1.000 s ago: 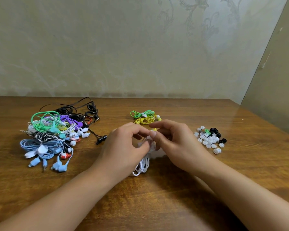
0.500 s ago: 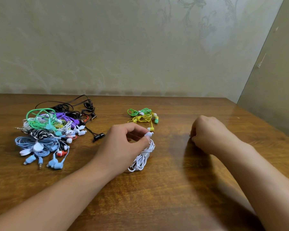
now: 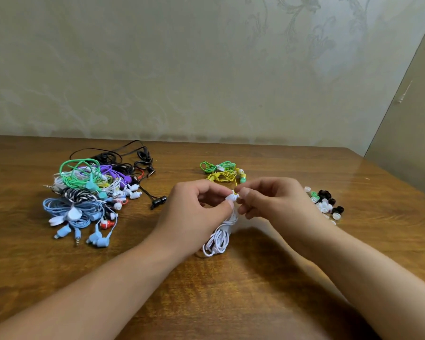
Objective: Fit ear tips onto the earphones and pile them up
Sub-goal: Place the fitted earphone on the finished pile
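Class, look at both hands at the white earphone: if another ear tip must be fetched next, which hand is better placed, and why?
The right hand. The loose ear tips lie on the table just beyond it, while the left hand grips the white earphone and its coiled cord, so it is busy steadying it.

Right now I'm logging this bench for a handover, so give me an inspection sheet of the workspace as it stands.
Surface: wooden table, glossy, brown.
Job's things: white earphones, cord coiled, held over the table; loose ear tips, white, black and green, at right.
Clutter: big earphone pile at left; green and yellow earphones behind the hands.
Grippers: left hand pinches the white earbud; right hand pinches at the earbud's end, tip itself too small to tell.
Cables: black cords trail from the pile's far side.
Surroundings: patterned wall behind.
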